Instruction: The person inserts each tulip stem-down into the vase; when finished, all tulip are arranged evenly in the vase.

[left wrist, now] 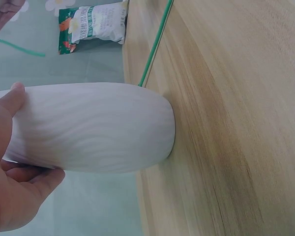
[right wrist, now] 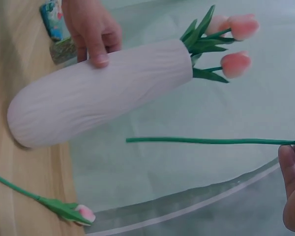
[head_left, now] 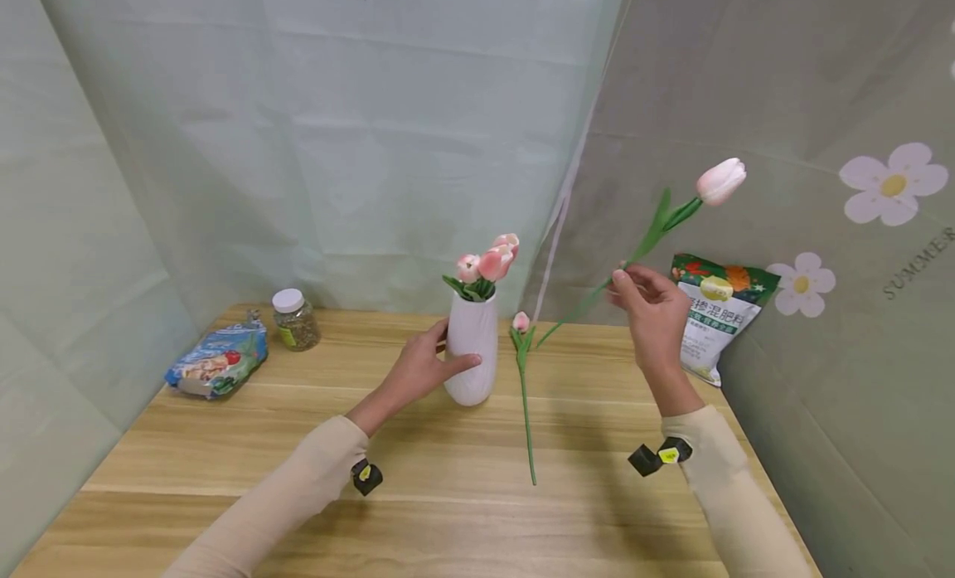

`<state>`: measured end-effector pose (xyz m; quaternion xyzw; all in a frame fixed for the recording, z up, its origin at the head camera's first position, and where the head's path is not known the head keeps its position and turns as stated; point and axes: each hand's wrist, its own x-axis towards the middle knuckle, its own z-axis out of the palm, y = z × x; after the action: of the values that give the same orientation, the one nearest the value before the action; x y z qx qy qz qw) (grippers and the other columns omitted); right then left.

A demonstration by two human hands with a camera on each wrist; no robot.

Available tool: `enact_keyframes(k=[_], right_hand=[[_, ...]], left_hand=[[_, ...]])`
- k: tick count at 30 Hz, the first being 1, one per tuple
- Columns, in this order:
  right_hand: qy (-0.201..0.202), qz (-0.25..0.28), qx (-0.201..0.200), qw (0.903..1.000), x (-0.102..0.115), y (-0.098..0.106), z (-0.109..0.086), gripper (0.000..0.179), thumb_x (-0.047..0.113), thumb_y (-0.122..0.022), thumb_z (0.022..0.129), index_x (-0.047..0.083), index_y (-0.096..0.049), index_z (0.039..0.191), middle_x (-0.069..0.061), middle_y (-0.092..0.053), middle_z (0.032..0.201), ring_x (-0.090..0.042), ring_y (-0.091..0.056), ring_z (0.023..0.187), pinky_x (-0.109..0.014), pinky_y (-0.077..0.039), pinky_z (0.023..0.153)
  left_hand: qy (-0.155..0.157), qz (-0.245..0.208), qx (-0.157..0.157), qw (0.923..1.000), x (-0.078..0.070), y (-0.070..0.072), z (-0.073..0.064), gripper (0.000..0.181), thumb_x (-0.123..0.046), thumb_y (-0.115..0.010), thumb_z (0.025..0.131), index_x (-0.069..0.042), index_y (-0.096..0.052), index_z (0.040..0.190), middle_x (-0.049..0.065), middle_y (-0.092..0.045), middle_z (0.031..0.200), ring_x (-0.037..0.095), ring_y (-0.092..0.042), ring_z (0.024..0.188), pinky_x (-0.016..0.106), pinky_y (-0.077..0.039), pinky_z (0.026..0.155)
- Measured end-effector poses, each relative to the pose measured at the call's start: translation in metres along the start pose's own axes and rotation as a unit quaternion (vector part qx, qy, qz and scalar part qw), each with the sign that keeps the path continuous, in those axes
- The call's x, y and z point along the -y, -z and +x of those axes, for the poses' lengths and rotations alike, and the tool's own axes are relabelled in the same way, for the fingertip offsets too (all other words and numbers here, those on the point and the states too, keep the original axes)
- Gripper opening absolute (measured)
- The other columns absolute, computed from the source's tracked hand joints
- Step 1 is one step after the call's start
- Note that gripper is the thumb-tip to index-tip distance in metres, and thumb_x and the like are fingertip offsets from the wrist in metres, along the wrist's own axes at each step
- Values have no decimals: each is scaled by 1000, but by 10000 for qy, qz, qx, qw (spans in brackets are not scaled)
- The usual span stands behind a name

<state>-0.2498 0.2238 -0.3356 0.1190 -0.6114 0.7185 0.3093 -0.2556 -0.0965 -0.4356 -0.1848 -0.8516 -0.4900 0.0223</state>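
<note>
A white ribbed vase stands upright on the table, with several pink tulips in its mouth. My left hand grips the vase from the left side, thumb across its front, as the left wrist view also shows. My right hand pinches the green stem of a pale pink tulip above the table, right of the vase. That stem slants down to the left, its lower end free in the air. Another tulip lies on the table just right of the vase, its bloom pointing to the back.
At the back left are a blue food bag and a white-lidded jar of dried bits. A green and white bag leans by the right wall, behind my right hand. Pale cloth walls enclose the wooden table.
</note>
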Motion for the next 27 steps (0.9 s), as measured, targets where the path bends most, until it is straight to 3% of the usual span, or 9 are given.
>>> enact_keyframes(k=[7, 17, 27], right_hand=[[436, 174, 229, 9986, 12, -8, 7, 17, 5, -74, 93, -6, -75, 106, -11, -76, 93, -15, -75, 79, -30, -64, 72], [1019, 261, 319, 9939, 40, -26, 20, 21, 4, -72, 94, -9, -74, 111, -11, -77, 94, -19, -76, 80, -31, -64, 71], [1105, 520, 291, 9921, 54, -44, 29, 18, 4, -74, 93, -6, -76, 108, -18, -76, 96, -18, -76, 78, -33, -65, 69]], left_hand=[[-61, -18, -11, 10000, 0, 0, -1, 84, -48, -79, 88, -7, -45, 152, 14, -58, 145, 31, -60, 129, 48, -54, 105], [-20, -29, 8, 10000, -2, 1, -1, 85, -50, -79, 88, -7, -44, 152, 14, -57, 145, 31, -59, 130, 50, -52, 106], [-48, -71, 22, 10000, -1, 1, -1, 85, -48, -79, 88, -6, -44, 152, 15, -57, 145, 31, -59, 131, 49, -52, 106]])
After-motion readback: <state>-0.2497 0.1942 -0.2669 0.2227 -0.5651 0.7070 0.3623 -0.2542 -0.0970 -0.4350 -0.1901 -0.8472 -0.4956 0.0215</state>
